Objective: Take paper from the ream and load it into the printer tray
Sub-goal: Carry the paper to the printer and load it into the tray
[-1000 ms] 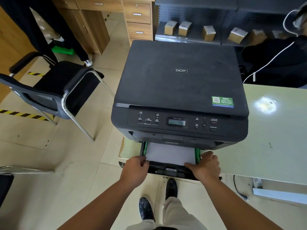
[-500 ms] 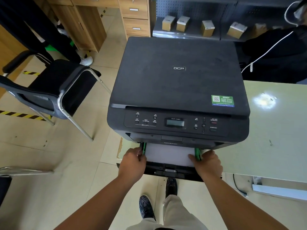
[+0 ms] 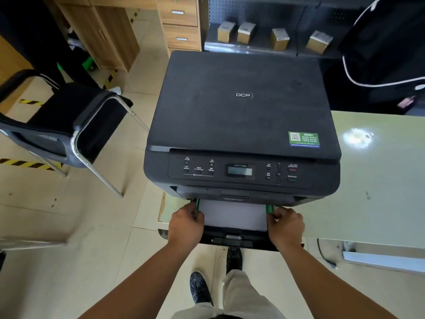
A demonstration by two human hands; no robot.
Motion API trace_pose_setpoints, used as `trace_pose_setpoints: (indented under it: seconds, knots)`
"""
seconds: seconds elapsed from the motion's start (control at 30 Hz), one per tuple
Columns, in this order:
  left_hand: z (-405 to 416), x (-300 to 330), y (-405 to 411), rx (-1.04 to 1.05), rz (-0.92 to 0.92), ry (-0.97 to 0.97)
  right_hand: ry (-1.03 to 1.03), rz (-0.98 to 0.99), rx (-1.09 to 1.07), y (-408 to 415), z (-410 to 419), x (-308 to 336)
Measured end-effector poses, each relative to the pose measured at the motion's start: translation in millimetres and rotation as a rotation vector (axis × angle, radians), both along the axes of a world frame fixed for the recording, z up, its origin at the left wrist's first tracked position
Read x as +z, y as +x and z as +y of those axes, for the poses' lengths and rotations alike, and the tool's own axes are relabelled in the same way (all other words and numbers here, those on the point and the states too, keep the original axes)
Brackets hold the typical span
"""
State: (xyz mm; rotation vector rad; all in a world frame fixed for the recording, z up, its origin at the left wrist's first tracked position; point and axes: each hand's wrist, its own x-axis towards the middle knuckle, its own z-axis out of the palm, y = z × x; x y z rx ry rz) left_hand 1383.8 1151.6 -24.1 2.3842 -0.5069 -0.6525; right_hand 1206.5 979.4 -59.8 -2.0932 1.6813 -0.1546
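Note:
A black DCP printer point(image 3: 241, 116) stands on the left end of a pale green table point(image 3: 379, 180). Its black paper tray point(image 3: 232, 238) sticks out at the front, partly pulled out, with a stack of white paper point(image 3: 233, 216) lying in it. Green paper guides point(image 3: 269, 209) flank the stack. My left hand point(image 3: 186, 226) grips the tray's left side by the guide. On the right side, my right hand point(image 3: 286, 226) holds the tray at the other guide. No ream is in view.
A black office chair point(image 3: 69, 125) with chrome legs stands to the left. Wooden drawers point(image 3: 181, 24) and a shelf with several small boxes point(image 3: 279, 39) are behind the printer. A person in dark clothes point(image 3: 386, 54) sits at the back right. My feet point(image 3: 200, 286) are below the tray.
Both hands slid forward from the tray's front corners to its sides beside the green guides. The tray and paper stayed partly pulled out; the view shifted slightly.

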Motion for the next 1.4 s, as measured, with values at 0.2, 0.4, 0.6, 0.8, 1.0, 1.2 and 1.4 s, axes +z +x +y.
trace_pose_setpoints:
  seconds: [0.2,0.4,0.6,0.8,1.0,1.2,1.4]
  knots:
    - [1.5,-3.4,-4.7,-0.017,0.006,-0.021,0.021,0.015,-0.07,2.0,0.9,-4.8]
    - [0.3,-5.1,-6.0,-0.025,0.015,-0.01,0.106,-0.056,-0.143,8.1,2.6,-0.4]
    - [0.8,-4.5,-7.7,0.008,0.067,0.001,0.11,-0.077,-0.151,7.6,3.1,-2.9]
    - [7.3,-1.8,-3.0,-0.106,0.09,0.024,0.11,0.008,-0.041,6.3,1.3,6.0]
    - [30.2,12.1,-12.2,-0.383,-0.298,0.078,-0.109,0.018,0.127,-8.6,33.2,26.9]
    - [68.1,19.3,-50.9,-0.692,-0.504,0.09,-0.277,-0.055,0.741,-43.2,96.9,48.2]
    - [77.9,6.1,-79.5,-0.703,-0.473,0.105,-0.17,0.102,0.812,-53.4,100.1,38.8]
